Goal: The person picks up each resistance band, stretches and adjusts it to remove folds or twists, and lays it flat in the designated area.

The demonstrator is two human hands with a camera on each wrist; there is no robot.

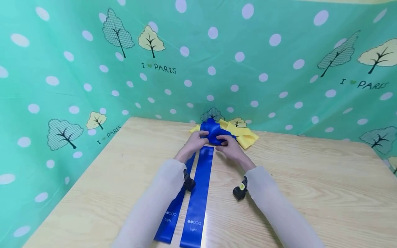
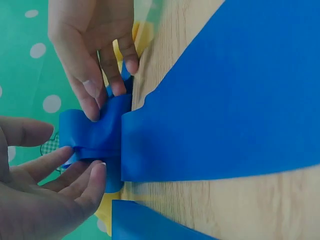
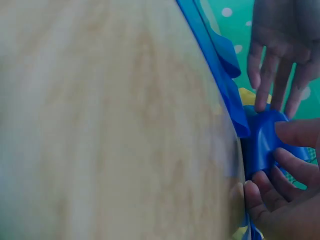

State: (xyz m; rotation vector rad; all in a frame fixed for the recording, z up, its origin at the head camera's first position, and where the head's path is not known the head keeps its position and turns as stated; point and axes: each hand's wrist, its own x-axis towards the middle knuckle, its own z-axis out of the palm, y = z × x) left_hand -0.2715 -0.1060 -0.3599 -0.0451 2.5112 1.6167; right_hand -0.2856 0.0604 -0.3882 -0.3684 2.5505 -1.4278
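At the back of the table lies a crumpled pile of blue resistance bands [image 1: 211, 132], with both hands at it. The left hand [image 1: 195, 142] reaches its left side; in the left wrist view the thumb stands apart from the band and the loosely bent fingertips [image 2: 97, 175] touch its lower fold. The right hand [image 1: 232, 148] is at the right side, thumb and fingers spread over the bunched band, fingertips [image 3: 280, 152] against its surface. Two flat blue bands [image 1: 198, 193] [image 1: 173, 210] marked "Light" lie lengthwise toward the near edge, partly under the left forearm.
Yellow bands [image 1: 245, 136] lie bunched behind and beside the blue pile. A green dotted curtain [image 1: 214, 69] printed with trees hangs right behind the wooden table [image 1: 310, 186] and along its left side. Small black cameras are worn on both wrists.
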